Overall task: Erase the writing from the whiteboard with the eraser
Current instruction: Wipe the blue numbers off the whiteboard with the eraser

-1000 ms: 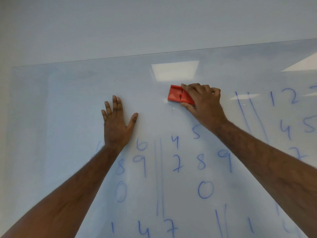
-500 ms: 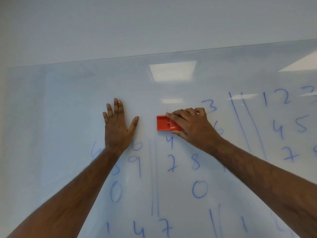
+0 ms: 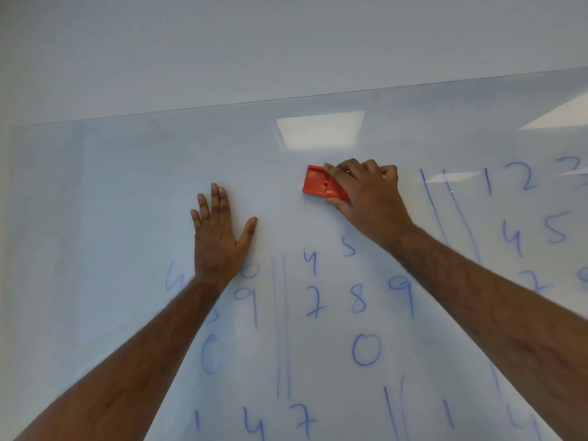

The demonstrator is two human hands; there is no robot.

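A glossy whiteboard [image 3: 127,192] fills the view, with blue handwritten digits [image 3: 359,299] and vertical divider lines across its lower and right parts. My right hand [image 3: 366,194] grips a red eraser [image 3: 318,184] and presses it flat on the board, upper centre, above the digits 4 and 5. My left hand [image 3: 219,233] lies flat on the board with fingers spread, left of the eraser, and covers part of some digits. The board area above and around the eraser is wiped clean.
The whiteboard's top edge [image 3: 286,98] runs across the upper view, with a plain pale wall [image 3: 286,43] above it. Ceiling light reflections [image 3: 319,130] show on the board. More blue digits [image 3: 521,181] sit at the far right.
My right hand swept the eraser down and left, then back up and right. The 3 and 6 seen half a second ago no longer show. My left hand stayed put.
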